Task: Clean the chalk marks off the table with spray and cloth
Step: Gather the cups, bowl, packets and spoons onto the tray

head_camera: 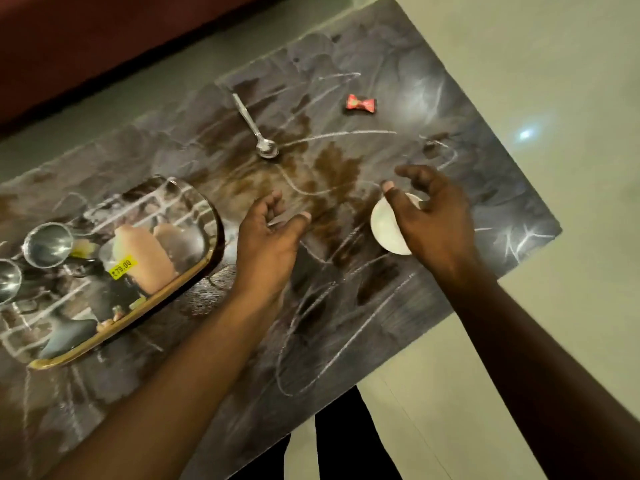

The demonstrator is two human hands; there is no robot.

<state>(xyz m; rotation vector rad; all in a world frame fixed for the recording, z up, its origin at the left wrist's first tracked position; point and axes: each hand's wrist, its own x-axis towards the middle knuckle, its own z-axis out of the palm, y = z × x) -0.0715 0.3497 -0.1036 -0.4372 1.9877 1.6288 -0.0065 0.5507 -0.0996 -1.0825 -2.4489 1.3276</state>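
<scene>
White chalk lines [341, 134] loop and scribble over the dark marbled table [398, 57], mixed with brown stains [334, 168] near its middle. My left hand [270, 237] hovers over the table centre, fingers loosely curled and empty. My right hand [433, 216] is spread over a small white round dish [386, 226], thumb at its far rim, fingers apart above it. I cannot tell if the hand touches it. No spray bottle or cloth is in view.
A steel spoon [258, 131] lies beyond my left hand and a red wrapped sweet [361, 104] further right. At the left a gold-rimmed mirror tray [194, 271] carries steel cups [48, 244]. The table's edge runs close to my right, with pale floor [554, 81] beyond.
</scene>
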